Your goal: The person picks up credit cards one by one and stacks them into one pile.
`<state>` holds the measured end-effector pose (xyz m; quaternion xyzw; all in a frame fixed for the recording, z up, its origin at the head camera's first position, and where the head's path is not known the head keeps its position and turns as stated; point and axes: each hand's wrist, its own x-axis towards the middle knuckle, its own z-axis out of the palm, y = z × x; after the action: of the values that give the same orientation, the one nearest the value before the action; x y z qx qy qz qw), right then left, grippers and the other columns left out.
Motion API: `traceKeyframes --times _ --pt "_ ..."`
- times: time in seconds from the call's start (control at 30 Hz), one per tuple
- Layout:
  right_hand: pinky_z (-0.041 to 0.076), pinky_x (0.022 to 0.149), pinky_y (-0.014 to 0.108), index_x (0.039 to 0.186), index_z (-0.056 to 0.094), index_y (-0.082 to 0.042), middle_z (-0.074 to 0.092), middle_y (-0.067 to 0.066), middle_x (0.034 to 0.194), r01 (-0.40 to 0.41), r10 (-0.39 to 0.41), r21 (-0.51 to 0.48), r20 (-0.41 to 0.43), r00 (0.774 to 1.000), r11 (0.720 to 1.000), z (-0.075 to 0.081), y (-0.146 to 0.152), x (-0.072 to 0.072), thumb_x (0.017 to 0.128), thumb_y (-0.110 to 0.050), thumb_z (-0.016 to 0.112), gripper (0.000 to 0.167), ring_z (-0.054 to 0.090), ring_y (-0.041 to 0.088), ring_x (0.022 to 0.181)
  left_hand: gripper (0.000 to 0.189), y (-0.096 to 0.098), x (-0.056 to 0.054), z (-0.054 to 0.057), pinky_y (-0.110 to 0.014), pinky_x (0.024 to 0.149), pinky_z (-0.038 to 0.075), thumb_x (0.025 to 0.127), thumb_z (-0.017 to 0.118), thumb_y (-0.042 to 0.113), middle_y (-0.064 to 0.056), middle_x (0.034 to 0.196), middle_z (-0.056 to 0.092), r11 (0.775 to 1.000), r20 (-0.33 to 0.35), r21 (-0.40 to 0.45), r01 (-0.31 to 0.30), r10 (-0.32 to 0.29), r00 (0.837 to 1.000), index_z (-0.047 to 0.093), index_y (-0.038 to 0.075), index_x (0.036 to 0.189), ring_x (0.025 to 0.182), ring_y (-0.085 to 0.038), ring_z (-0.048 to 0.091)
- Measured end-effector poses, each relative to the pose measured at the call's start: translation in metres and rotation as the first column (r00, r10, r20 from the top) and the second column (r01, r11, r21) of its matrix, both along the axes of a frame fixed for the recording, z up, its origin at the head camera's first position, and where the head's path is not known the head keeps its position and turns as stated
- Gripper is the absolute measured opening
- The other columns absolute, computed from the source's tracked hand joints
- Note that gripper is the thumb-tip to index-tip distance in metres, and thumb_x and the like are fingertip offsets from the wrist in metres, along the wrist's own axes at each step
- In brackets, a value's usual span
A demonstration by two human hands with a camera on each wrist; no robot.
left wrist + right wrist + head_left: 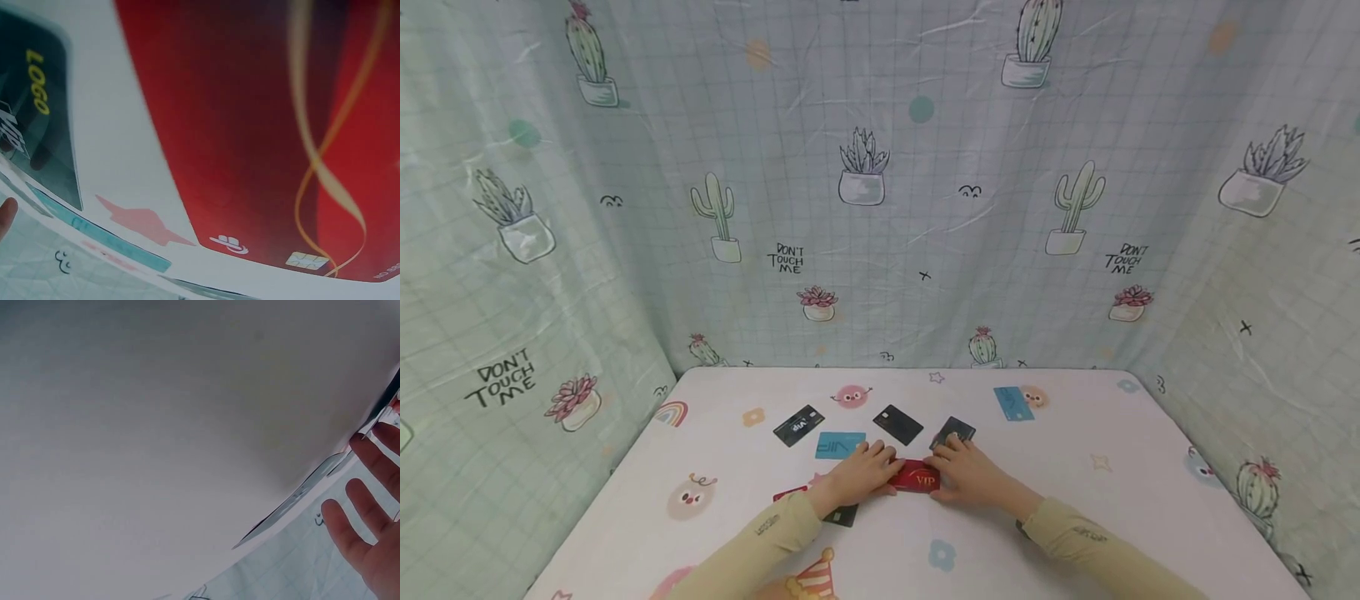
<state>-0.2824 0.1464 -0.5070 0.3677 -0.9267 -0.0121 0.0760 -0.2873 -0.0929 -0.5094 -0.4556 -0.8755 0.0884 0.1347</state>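
A red VIP card (917,477) with gold lettering is held at both ends near the middle of the table. My left hand (863,469) pinches its left end, fingers over the far edge and thumb at the near side. On the other end, my right hand (967,475) grips the card the same way; its fingers (375,519) show at the right of the right wrist view. Just beyond the right fingertips lies a dark card (957,429), partly covered. Beneath my left wrist is another red card (250,137) with a gold ribbon pattern and a chip.
A black VIP card (799,426), a blue card (837,445) and a black chip card (898,425) lie beyond the hands. Another blue card (1014,404) is at the back right. A dark card (842,515) shows under the left forearm. Printed curtains surround the table (730,467).
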Motion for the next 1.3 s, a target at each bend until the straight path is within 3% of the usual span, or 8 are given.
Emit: traceKeyframes --times 0.57,1.3 --pt "0.045 0.084 0.04 0.116 0.056 -0.023 0.058 -0.003 0.11 -0.024 0.024 0.001 -0.038 0.999 1.0 0.0025 0.0007 0.0006 0.074 -0.054 0.061 0.052 0.044 0.017 0.101 0.049 -0.0007 -0.0006 0.0014 -0.034 0.09 0.043 0.086 0.046 0.05 0.0 0.115 0.055 1.0 -0.008 -0.013 0.005 -0.005 1.0 0.049 0.02 0.125 0.103 -0.015 0.047" --pt "0.045 0.084 0.039 0.116 0.056 -0.022 0.058 -0.004 0.111 -0.014 0.014 -0.011 -0.01 1.0 1.0 0.0 0.0012 -0.0002 0.074 -0.056 0.06 0.053 0.043 0.016 0.1 0.049 -0.001 -0.0017 0.0018 -0.033 0.088 0.044 0.085 0.047 0.051 0.002 0.113 0.056 1.0 -0.052 -0.019 0.019 -0.02 0.998 0.051 0.02 0.123 0.101 -0.014 0.048"
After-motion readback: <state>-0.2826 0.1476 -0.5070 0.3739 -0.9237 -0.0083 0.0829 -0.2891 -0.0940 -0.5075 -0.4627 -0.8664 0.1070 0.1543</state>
